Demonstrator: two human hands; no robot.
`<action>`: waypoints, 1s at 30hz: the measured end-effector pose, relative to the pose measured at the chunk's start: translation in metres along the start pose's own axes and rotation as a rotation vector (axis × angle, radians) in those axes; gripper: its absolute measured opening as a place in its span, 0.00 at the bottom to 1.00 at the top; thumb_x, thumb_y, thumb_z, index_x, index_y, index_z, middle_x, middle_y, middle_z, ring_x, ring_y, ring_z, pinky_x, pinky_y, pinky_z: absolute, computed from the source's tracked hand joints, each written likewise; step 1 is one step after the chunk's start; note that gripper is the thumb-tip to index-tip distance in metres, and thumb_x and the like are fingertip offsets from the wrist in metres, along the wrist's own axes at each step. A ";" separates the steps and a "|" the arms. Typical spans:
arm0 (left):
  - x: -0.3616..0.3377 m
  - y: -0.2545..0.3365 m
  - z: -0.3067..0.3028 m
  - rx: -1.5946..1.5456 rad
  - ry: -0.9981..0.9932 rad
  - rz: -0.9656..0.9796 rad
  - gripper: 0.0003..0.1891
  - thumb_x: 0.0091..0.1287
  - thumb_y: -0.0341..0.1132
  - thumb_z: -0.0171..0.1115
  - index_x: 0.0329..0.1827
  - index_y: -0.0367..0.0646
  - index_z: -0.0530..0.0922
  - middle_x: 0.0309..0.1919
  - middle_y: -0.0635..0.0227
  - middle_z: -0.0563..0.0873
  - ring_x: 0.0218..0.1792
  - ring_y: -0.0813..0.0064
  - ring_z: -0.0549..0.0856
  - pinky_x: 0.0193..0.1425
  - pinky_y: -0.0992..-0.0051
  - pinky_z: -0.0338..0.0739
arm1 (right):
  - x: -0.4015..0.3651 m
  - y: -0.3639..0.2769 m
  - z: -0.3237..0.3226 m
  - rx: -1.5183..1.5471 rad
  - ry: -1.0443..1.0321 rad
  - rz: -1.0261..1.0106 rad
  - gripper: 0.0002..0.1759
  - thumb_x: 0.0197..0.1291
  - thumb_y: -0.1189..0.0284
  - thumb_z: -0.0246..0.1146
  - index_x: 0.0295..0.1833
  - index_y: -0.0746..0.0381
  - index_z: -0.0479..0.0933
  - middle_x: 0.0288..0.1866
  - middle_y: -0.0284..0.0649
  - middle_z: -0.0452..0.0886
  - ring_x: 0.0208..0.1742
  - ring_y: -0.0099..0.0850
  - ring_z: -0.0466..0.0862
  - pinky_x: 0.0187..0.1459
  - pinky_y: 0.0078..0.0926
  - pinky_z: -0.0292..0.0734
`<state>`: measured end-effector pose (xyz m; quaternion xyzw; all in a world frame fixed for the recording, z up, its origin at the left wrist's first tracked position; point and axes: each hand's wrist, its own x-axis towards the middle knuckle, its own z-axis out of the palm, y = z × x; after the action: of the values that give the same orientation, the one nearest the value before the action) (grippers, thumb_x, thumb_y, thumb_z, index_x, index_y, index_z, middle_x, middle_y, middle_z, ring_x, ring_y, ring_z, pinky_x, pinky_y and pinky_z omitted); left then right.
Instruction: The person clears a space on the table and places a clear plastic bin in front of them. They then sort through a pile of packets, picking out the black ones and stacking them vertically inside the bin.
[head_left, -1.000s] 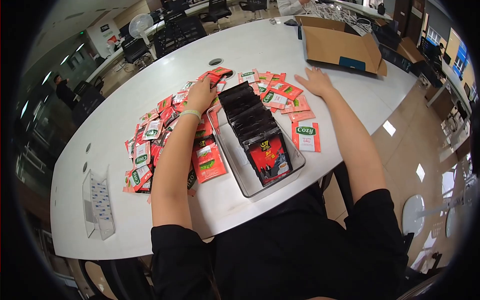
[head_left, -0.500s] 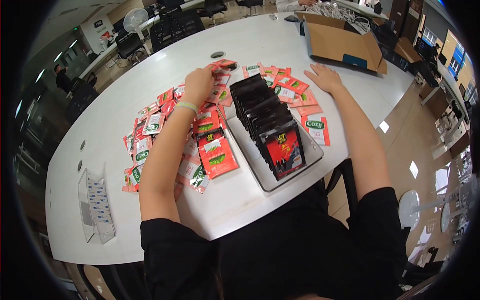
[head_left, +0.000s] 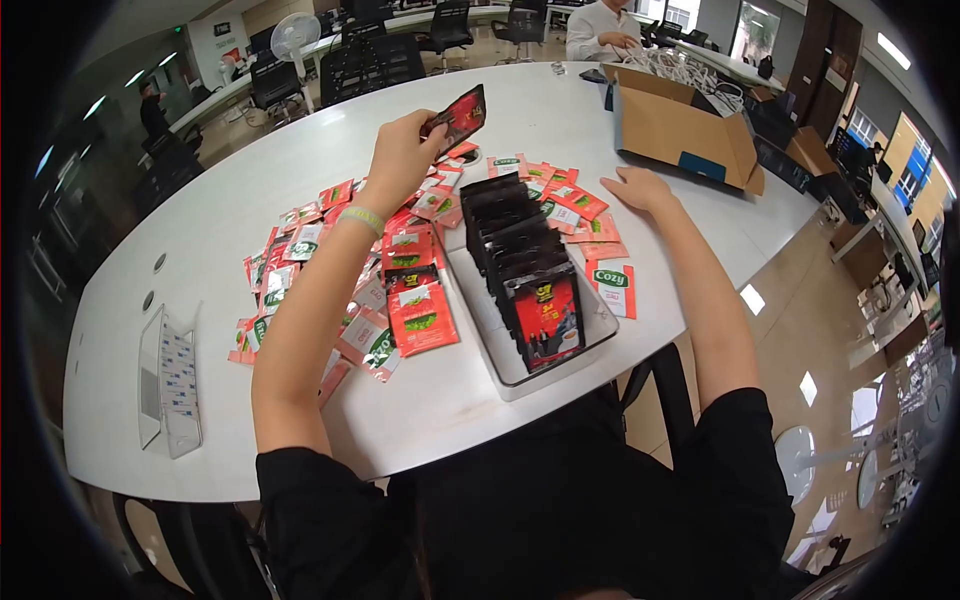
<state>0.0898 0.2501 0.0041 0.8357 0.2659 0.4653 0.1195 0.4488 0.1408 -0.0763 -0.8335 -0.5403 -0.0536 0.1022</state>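
My left hand (head_left: 402,160) pinches a black-and-red coffee sachet (head_left: 464,118), held up above the far side of the piled sachets. Below it spreads a loose heap of red-and-white Cozy tea sachets (head_left: 424,318). A clear tray (head_left: 487,352) near the table's front edge holds a row of upright black coffee sachets (head_left: 545,318), the nearest showing its red front. My right hand (head_left: 645,190) rests on the table with its fingers apart, holding nothing. Beside it, right of the tray, lies a smaller group of Cozy tea sachets (head_left: 611,285).
An open cardboard box (head_left: 685,125) stands at the back right of the white table (head_left: 230,420). Another clear tray (head_left: 180,390) sits at the left. A person in white (head_left: 600,35) is beyond the table, near a bundle of white cables (head_left: 680,70).
My left hand has risen from the pile with a black-and-red coffee sachet in its grip. My right hand stays on the table, its fingers slightly more bent. The view has tilted up somewhat.
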 end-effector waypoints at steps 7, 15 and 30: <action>-0.014 0.072 0.009 -0.497 -0.146 -0.142 0.14 0.65 0.35 0.59 0.45 0.30 0.78 0.27 0.66 0.83 0.28 0.84 0.81 0.31 0.83 0.77 | -0.036 -0.075 -0.051 1.316 -0.001 -0.319 0.36 0.54 0.57 0.68 0.64 0.65 0.66 0.52 0.41 0.78 0.43 0.26 0.81 0.42 0.24 0.77; -0.058 0.134 0.000 -0.544 -0.191 -0.043 0.14 0.64 0.32 0.62 0.48 0.32 0.77 0.35 0.65 0.85 0.34 0.83 0.82 0.38 0.82 0.78 | -0.081 -0.090 -0.091 1.596 -0.004 -0.770 0.14 0.57 0.78 0.64 0.49 0.67 0.73 0.36 0.35 0.80 0.29 0.16 0.78 0.30 0.14 0.74; -0.121 0.080 -0.056 0.124 0.056 -0.062 0.12 0.65 0.33 0.59 0.46 0.35 0.80 0.39 0.59 0.86 0.41 0.69 0.85 0.47 0.74 0.76 | -0.140 -0.100 -0.106 1.381 0.095 -1.008 0.16 0.53 0.80 0.65 0.49 0.63 0.75 0.40 0.36 0.82 0.34 0.20 0.81 0.37 0.17 0.77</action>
<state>0.0183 0.1135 -0.0163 0.8197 0.3231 0.4671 0.0743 0.3023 0.0317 0.0107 -0.2414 -0.7531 0.2136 0.5735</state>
